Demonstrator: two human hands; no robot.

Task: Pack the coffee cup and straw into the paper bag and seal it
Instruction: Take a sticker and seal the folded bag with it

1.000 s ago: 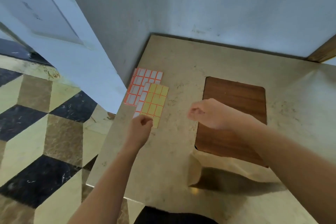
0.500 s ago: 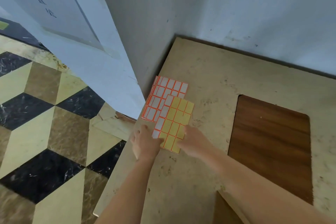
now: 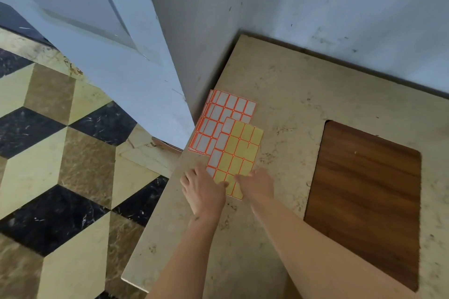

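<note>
Head view, looking down over the person's arms: the left hand (image 3: pixel 204 189) lies flat with its fingers spread loose on the near left corner of a yellow label sheet (image 3: pixel 239 153), the thumb pressing on the paper, gripping nothing. The right hand (image 3: pixel 257 184) rests on the sheet's near right edge, fingertips on the paper; whether they pinch a label or only touch it I cannot tell from here. That sheet is mostly bare yellow backing, with a column of white labels left along its left side. It overlaps a stack of orange-bordered white label sheets (image 3: pixel 226 114) that sits just behind it, close against the wall corner. Both lie on a beige stone-patterned tabletop (image 3: pixel 286 94), which has a dark wood panel (image 3: pixel 364 196) set into it on the right. To the left the floor (image 3: pixel 60 153) shows a cube pattern. Coffee cup, straw and paper bag are out of sight.
</note>
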